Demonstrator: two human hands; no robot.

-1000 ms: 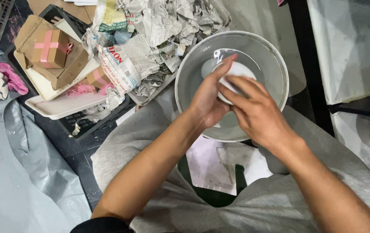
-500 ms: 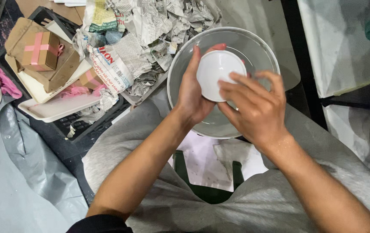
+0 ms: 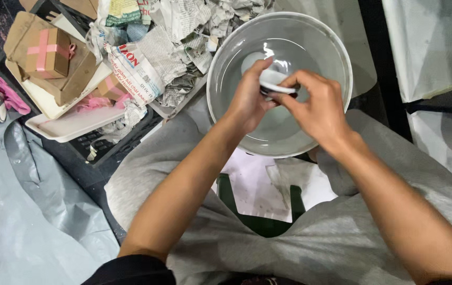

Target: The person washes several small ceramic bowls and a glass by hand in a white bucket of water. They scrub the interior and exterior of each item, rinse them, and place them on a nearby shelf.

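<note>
A large round metal basin (image 3: 337, 47) holding clear water rests between my knees. Over its middle I hold a small white dish (image 3: 274, 82) edge-on, tilted nearly flat to the camera. My left hand (image 3: 247, 103) grips the dish from the left, thumb on top. My right hand (image 3: 315, 111) pinches its right rim with fingers curled. Both forearms reach up from the bottom of the view across my grey trousers (image 3: 184, 169).
Crumpled newspaper (image 3: 184, 37) is heaped left of the basin. Further left lie brown cardboard boxes with pink tape (image 3: 46, 50) on a white tray (image 3: 73, 124) over a black crate. Grey plastic sheeting (image 3: 36, 211) covers the floor at lower left. A white sheet (image 3: 426, 47) hangs at right.
The white dish has turned from face-up to edge-on. My hands have shifted around it, the right hand now curled on its rim, and the view has moved slightly.
</note>
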